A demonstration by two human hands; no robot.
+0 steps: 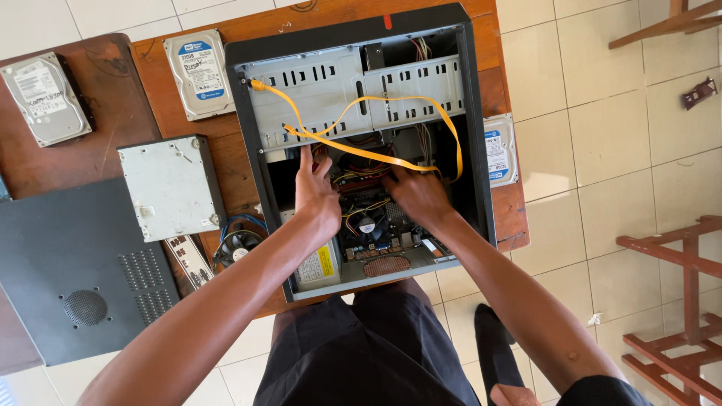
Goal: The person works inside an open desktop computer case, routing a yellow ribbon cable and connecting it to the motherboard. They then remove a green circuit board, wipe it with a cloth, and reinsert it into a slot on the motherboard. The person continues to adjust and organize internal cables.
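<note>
Wooden table with opened computer case, left hand and right hand sunk among its cables, finger grip hidden.

The computer case was matt black outside, dull grey sheet metal within — its yellow cable glossy plastic. The bench was scuffed reddish wood; the hard drive bore brushed metal under a paper label.
</note>
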